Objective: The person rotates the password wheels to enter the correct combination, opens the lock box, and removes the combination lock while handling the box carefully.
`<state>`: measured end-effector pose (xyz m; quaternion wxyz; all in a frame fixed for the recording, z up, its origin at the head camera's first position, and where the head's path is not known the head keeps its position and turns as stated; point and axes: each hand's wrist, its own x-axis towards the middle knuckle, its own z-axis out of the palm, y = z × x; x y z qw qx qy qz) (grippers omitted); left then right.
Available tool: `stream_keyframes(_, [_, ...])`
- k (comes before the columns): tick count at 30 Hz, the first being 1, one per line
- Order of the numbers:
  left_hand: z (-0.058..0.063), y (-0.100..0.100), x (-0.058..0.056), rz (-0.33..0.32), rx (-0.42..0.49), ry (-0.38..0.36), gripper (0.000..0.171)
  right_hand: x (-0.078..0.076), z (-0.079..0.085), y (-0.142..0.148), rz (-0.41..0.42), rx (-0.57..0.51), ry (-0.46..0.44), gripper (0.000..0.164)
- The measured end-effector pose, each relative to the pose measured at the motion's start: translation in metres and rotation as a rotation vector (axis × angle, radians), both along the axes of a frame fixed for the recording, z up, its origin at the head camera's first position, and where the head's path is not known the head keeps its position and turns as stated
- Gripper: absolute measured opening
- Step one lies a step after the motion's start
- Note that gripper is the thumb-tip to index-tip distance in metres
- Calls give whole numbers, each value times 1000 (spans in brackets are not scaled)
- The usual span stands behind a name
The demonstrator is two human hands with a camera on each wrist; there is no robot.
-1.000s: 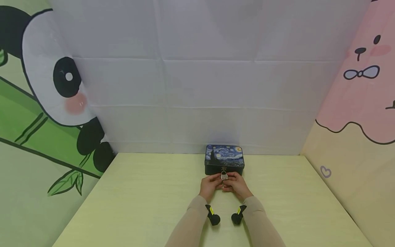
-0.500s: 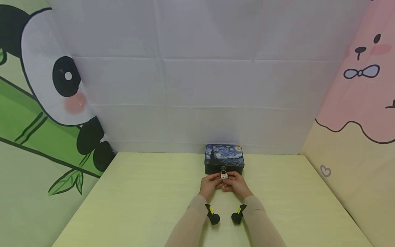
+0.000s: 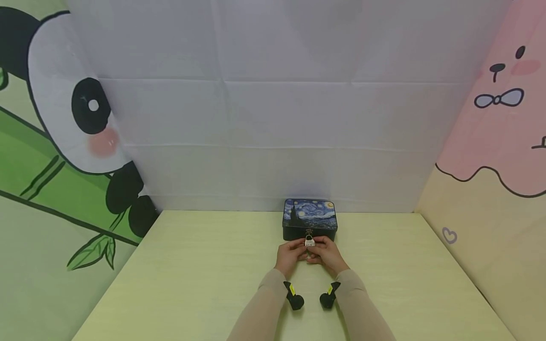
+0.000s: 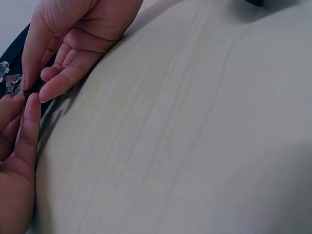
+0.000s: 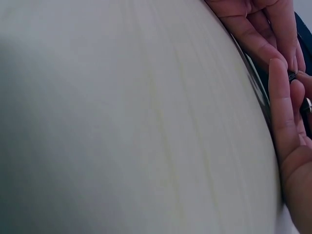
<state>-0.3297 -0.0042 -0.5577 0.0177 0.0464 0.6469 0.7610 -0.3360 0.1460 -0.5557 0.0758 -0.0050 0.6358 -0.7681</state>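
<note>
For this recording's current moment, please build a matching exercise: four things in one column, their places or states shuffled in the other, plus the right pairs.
Column one
1. small silver metal padlock
2. dark rectangular box with a swirling blue picture on its lid
3. pale yellow flat tabletop
4. white creased backdrop

Column two
A. rises behind everything else listed
B. closed, just beyond the fingertips
C. held between the left hand and the right hand
D. spreads beneath the forearms

Right pairs: 1-C, 2-B, 3-D, 4-A
</note>
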Motion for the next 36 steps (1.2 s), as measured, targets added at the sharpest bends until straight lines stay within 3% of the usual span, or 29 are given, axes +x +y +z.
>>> stream_keyframes(6, [21, -3, 14, -15, -10, 8, 32, 0, -1, -1, -9, -5, 1, 38])
stream_keyframes(13, [27, -4, 20, -6, -6, 2, 32, 0, -2, -1, -12, -15, -3, 40])
stream_keyframes(16, [27, -3, 20, -2, -2, -4, 31, 0, -2, -1, -11, -29, -6, 41])
stream_keyframes(23, [-8, 0, -5, 15, 6, -18, 32, 0, -2, 0, -7, -36, -9, 43])
stream_keyframes(30, [-9, 0, -6, 20, 7, -34, 32, 1, -2, 1, 5, -32, -7, 44])
stream_keyframes(36, [-3, 0, -1, 23, -25, -20, 33, 0, -3, 1, 14, -32, -2, 44])
